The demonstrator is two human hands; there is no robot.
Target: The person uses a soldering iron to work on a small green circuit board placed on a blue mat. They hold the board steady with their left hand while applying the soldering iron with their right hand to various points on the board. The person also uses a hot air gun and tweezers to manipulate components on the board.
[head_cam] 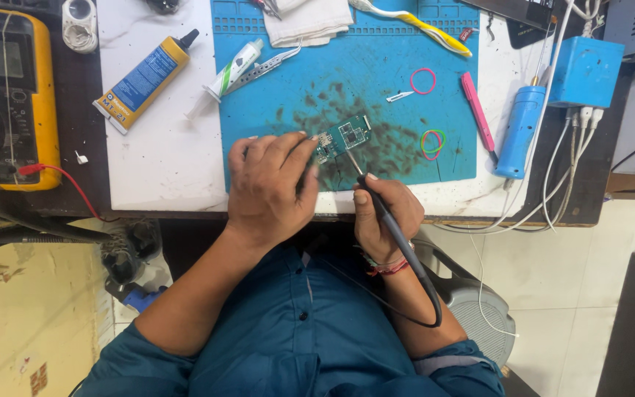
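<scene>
L hand (270, 187), centre frame: fingers curled down, pinning the board (343, 138) by its left edge so it stays flat on the blue mat (259, 95). R hand (384, 213) just right of it: closed pen-style round the iron (376, 202), tip angled up onto the board. Mat stained dark at centre, on a white top. Meter (9, 95) upper left, glue tube (145, 77) beside it. Tiled floor lower right.

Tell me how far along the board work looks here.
Already done: the small green circuit board lies bare on the blue mat, with tweezers and a flux syringe laid out. In hand: the left hand steadies the board while the right hand holds the soldering iron, tip at its lower edge. Left: nothing shows the joint finished; the iron is not set down.
</scene>
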